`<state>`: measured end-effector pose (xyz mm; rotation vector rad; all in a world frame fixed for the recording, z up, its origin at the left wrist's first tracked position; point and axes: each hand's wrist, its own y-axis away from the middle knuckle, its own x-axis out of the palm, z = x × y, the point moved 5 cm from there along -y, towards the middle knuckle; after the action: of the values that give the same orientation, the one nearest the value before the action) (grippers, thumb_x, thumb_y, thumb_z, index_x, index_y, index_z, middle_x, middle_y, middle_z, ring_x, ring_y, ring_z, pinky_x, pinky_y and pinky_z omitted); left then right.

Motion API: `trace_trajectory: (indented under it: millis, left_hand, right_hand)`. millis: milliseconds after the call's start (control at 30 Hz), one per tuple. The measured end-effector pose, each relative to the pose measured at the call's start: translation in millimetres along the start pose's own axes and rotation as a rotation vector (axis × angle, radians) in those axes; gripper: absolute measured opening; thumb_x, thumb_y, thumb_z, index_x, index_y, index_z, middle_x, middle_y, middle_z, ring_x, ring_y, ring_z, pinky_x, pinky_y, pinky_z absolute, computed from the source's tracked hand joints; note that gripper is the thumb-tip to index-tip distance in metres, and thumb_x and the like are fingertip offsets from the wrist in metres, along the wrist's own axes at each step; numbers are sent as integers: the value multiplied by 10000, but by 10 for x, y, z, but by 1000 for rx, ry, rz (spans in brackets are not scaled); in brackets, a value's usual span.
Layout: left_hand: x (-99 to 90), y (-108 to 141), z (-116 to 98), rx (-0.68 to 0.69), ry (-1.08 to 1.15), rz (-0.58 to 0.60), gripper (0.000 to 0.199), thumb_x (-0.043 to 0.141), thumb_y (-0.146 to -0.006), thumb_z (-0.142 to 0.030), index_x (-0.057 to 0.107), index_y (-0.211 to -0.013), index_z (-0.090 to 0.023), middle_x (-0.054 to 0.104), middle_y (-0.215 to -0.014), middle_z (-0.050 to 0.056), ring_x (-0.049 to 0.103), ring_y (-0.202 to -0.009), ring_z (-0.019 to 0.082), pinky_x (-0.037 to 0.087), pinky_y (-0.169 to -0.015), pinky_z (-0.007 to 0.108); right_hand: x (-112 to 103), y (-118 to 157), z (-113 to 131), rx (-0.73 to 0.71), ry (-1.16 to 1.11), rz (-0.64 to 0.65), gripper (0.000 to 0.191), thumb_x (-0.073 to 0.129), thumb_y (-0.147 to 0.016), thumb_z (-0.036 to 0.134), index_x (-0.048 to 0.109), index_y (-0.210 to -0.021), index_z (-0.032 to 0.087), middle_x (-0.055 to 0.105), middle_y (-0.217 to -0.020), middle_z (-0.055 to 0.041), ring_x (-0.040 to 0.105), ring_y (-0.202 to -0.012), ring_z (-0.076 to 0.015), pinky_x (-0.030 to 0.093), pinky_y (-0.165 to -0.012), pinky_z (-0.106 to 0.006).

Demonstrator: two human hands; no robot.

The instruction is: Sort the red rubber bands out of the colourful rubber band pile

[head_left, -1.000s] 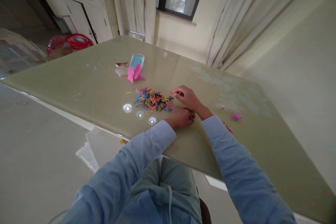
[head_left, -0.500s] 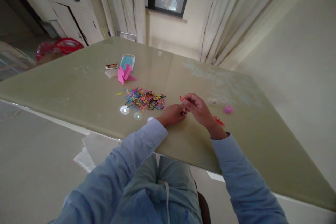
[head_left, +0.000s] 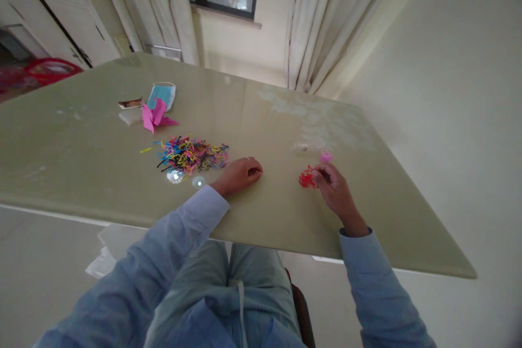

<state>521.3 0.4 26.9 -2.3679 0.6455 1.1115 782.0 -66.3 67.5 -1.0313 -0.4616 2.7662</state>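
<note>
My right hand is at the edge of a small heap of red rubber bands, its thumb and forefinger pinched on a red band at the heap. On the tabletop, my left hand rests with its fingers curled closed; what they hold, if anything, is hidden. To its left lies a large pile of small rubber bands in mixed colours. A pink bundle sits just behind my right hand.
A pink folded paper shape and a blue face mask lie at the back left of the glossy table. A clear plastic piece lies beyond the red heap. Beyond the table are curtains and a window.
My right hand has moved away from my left hand, rightward to the red heap, carrying a red band. My left hand stays curled on the table. The view has turned to the right.
</note>
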Motion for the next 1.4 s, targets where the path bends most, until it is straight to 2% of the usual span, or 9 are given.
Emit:
trace_trajectory:
  millis: [133,233,367,633,833,1000,1200,1300,1400]
  left_hand:
    - [12,3,36,1,15,-7,233,542,-869,-233,736,-964,-146,686,-892,63,601,-791,166,453,-751,283]
    - [8,11,38,-2,10,-13,246,536,-872,-251,738,-964,-145,686,-902,70,602,-801,171,458,-757,291]
    - [-2,23,33,-19,1,-20,257,525,-871,-258,740,-971,-157,688,-900,67,604,-803,171,469,-772,294]
    - [-37,38,19,1,92,-67,227,542,-875,-247,730,-942,-138,695,-881,65,608,-775,153,467,-744,272]
    - [-159,174,37,-22,117,-118,225,525,-898,-251,713,-924,-131,702,-847,55,598,-722,134,449,-701,248]
    - [-411,382,150,-116,-67,-146,234,507,-903,-250,716,-915,-147,707,-825,54,607,-710,154,418,-673,261]
    - [-1040,581,439,-246,-233,-228,269,515,-909,-310,735,-930,-158,720,-836,56,609,-717,161,395,-659,262]
    - [-1285,631,604,-310,-274,-165,268,555,-885,-334,744,-946,-154,721,-816,49,600,-692,156,368,-618,249]
    - [-1333,622,643,-267,-297,-59,273,560,-892,-327,756,-1003,-172,736,-853,43,622,-718,159,382,-631,243]
  right_hand:
    - [-137,67,-151,-78,245,-66,235,535,-894,405,640,-848,200,640,-834,-74,574,-753,-192,470,-727,-346]
    - [-136,93,-221,-93,290,-50,222,543,-870,386,662,-872,199,637,-839,-79,584,-754,-197,474,-733,-351]
    - [-143,121,-289,-29,249,-98,249,581,-832,385,673,-959,192,625,-816,-58,550,-664,-171,470,-668,-330]
    - [-209,174,-423,167,140,-165,290,608,-790,469,637,-878,194,635,-745,-39,559,-640,-178,471,-650,-335]
    - [-259,167,-543,247,87,-238,303,659,-702,491,576,-795,215,632,-740,-29,583,-678,-192,483,-662,-337]
    - [-237,164,-536,246,110,-205,299,651,-690,499,578,-771,220,625,-729,-26,580,-663,-196,477,-657,-348]
    - [-232,174,-541,274,134,-206,325,643,-673,521,589,-784,221,631,-738,-41,581,-666,-209,470,-659,-370]
    - [-225,167,-549,283,128,-199,319,634,-667,525,587,-784,231,636,-740,-46,585,-667,-218,471,-667,-385]
    - [-220,161,-557,304,129,-193,321,626,-652,535,580,-782,244,635,-751,-50,590,-672,-235,476,-688,-417]
